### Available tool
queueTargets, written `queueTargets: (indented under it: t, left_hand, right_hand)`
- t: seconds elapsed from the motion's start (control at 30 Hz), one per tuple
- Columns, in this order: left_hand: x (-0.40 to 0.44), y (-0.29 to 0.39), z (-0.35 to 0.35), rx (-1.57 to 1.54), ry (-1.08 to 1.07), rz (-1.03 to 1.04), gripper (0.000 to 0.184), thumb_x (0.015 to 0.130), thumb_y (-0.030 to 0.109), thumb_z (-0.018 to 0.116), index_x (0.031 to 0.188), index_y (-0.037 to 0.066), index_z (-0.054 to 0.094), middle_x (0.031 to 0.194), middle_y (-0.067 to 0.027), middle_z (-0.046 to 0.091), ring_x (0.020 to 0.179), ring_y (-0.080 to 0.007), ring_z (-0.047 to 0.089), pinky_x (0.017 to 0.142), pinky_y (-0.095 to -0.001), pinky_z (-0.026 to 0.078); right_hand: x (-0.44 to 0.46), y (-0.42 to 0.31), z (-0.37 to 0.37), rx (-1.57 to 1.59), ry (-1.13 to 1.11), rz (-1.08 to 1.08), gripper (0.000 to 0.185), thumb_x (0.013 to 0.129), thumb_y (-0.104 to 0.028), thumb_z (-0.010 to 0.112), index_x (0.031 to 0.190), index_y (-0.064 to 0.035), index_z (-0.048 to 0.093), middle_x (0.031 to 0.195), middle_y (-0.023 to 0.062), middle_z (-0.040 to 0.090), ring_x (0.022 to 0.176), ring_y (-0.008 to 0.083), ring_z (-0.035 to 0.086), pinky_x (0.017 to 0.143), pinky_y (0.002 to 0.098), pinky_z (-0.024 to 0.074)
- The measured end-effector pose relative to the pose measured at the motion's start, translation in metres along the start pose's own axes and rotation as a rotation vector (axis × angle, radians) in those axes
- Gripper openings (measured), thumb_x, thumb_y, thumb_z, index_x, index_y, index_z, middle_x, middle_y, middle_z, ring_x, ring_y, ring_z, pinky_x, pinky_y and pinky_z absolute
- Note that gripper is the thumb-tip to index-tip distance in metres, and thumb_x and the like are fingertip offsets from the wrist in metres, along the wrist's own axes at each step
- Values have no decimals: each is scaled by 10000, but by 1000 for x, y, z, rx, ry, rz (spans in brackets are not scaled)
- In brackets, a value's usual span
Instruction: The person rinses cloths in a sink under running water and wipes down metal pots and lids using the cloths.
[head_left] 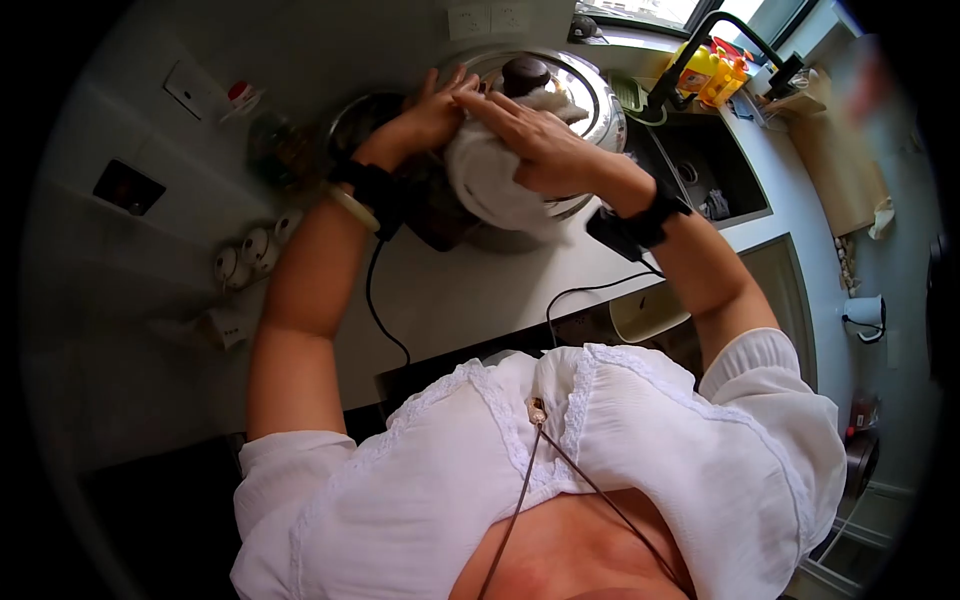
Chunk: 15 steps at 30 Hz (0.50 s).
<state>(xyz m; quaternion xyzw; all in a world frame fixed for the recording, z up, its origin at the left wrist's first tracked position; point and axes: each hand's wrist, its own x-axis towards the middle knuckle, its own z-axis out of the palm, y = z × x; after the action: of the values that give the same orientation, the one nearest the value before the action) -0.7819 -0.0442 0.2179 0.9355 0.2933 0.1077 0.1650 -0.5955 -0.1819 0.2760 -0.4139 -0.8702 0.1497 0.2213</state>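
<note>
A shiny metal pot lid [590, 95] with a dark round knob [526, 75] sits at the back of the counter. A white cloth [492, 180] is draped over its near left side and hangs down in front. My right hand [548, 145] holds the cloth against the lid, fingers stretched forward and thumb side hidden. My left hand [436, 112] rests at the lid's left edge, its fingers apart and close to my right fingertips. Part of the lid and whatever is beneath it are hidden by the cloth and hands.
Right of the lid are a dark sink [735, 165] and a black faucet [660, 95]. Yellow and orange bottles [708, 75] stand behind the sink. A dark pan [350, 120] lies left of my left hand. Black cables [372, 300] hang from both wrists over the white counter [480, 295].
</note>
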Motion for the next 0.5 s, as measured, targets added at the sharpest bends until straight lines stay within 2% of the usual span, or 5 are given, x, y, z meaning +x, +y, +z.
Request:
queueTargets:
  t: [0.07,0.2,0.23,0.4,0.5]
  left_hand:
    - [-6,2,-1,-602,41,-22,499,1042,273,281,1469,14,279,1550,-117,244,1448,-161,144,1178,-345,95]
    - [-26,33,-23,-1266,221,-161,719,992,527,342,1471,-2,257,1533,-137,264,1413,-190,244,1168,-313,123]
    - [-35,40,-24,-1201,381,-143,817,921,588,481,1475,25,268,1514,-144,301,1379,-229,315,1140,-333,220]
    - [-65,130,-13,-883,566,218,742,754,192,802,1371,21,427,1222,-97,571,1124,-200,546,927,-311,468]
    - [-92,109,-1,-1315,701,51,561,748,119,777,1243,17,533,1164,-76,606,1050,-188,593,886,-303,490]
  right_hand:
    - [10,-4,8,3,27,33,998,615,127,560,1502,-134,186,1414,167,411,1311,363,404,1079,421,375]
    - [-6,27,21,273,333,-123,857,744,43,649,1485,-123,253,1359,124,471,1210,270,502,982,340,440]
    - [-11,18,17,301,486,11,705,731,29,554,1405,-46,358,1233,137,561,1125,267,565,948,314,446]
    - [-17,-37,-11,1055,365,388,523,800,-43,567,1313,-54,469,1104,73,581,1002,171,569,886,266,461]
    - [-16,-31,-51,782,-61,40,718,833,-202,699,1435,-17,354,1346,122,522,1195,229,535,994,318,444]
